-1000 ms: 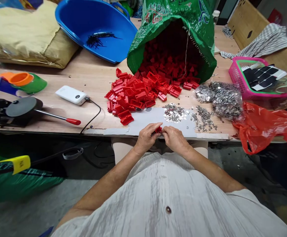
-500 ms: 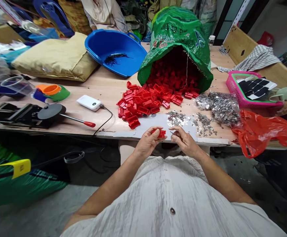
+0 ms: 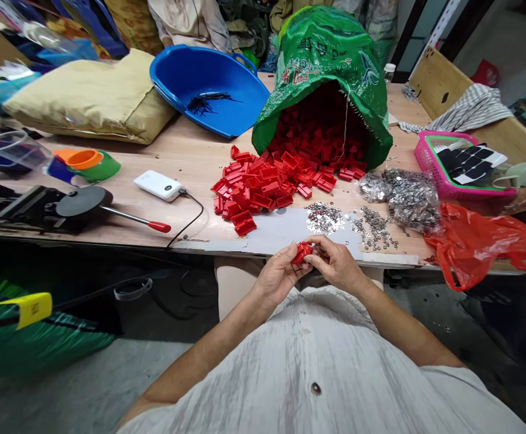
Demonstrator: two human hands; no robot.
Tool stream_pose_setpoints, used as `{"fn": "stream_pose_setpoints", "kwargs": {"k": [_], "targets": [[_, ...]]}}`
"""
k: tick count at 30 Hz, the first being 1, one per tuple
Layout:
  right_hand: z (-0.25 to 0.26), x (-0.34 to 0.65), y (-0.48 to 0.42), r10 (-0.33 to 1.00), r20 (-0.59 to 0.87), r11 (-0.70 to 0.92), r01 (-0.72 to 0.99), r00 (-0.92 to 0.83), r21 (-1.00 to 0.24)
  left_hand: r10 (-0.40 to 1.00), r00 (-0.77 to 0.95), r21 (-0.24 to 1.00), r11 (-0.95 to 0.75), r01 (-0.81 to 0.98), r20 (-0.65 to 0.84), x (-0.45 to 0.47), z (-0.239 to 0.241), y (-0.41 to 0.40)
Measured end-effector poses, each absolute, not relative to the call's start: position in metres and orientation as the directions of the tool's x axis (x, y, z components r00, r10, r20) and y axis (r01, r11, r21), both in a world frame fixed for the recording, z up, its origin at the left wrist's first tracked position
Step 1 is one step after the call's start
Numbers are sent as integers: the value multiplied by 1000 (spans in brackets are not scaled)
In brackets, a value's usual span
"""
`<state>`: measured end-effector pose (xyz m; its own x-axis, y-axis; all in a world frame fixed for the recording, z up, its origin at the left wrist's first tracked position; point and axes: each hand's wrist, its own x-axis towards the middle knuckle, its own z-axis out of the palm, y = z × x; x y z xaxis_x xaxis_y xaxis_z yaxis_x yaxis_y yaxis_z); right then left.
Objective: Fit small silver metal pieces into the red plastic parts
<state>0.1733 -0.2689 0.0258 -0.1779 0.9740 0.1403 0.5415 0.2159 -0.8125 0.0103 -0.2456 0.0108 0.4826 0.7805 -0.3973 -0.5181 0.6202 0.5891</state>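
Observation:
My left hand (image 3: 281,272) is closed around a red plastic part (image 3: 302,252), holding it just past the table's front edge. The fingertips of my right hand (image 3: 335,260) are pinched at the right end of that part, on a small metal piece mostly hidden by the fingers. Beyond my hands, a heap of similar red parts (image 3: 263,190) spills from a green woven sack (image 3: 326,51). Small shiny metal pieces (image 3: 323,218) lie on a grey sheet (image 3: 281,226), with more metal pieces (image 3: 375,229) to the right.
A clear bag of metal pieces (image 3: 411,196), a red plastic bag (image 3: 484,241) and a pink basket (image 3: 425,154) stand right. To the left are a lever tool (image 3: 82,202), a white power bank (image 3: 158,185), a blue basin (image 3: 226,117) and a tan sack (image 3: 95,99).
My right hand has moved left to meet the red part, closing the gap between my hands. The left hand has shifted slightly right and turned the part.

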Motion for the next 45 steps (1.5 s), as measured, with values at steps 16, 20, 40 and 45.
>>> {"fn": "stream_pose_setpoints", "kwargs": {"k": [16, 20, 40, 45], "targets": [[-8, 258, -266, 971, 132, -95, 828, 199, -552, 912, 270, 879, 382, -284, -309, -8, -5, -233], [-11, 275, -253, 972, 97, -169, 926, 213, -337, 915, 296, 915, 342, -212, -274, -6, -7, -233], [-4, 253, -213, 992, -7, -128, 978, 129, -166, 941, 298, 948, -231, 219, 161, -5, -11, -232], [-7, 251, -210, 998, -25, -67, 981, 63, -182, 941, 328, 991, -114, 65, 86, -3, -11, -234]]}}
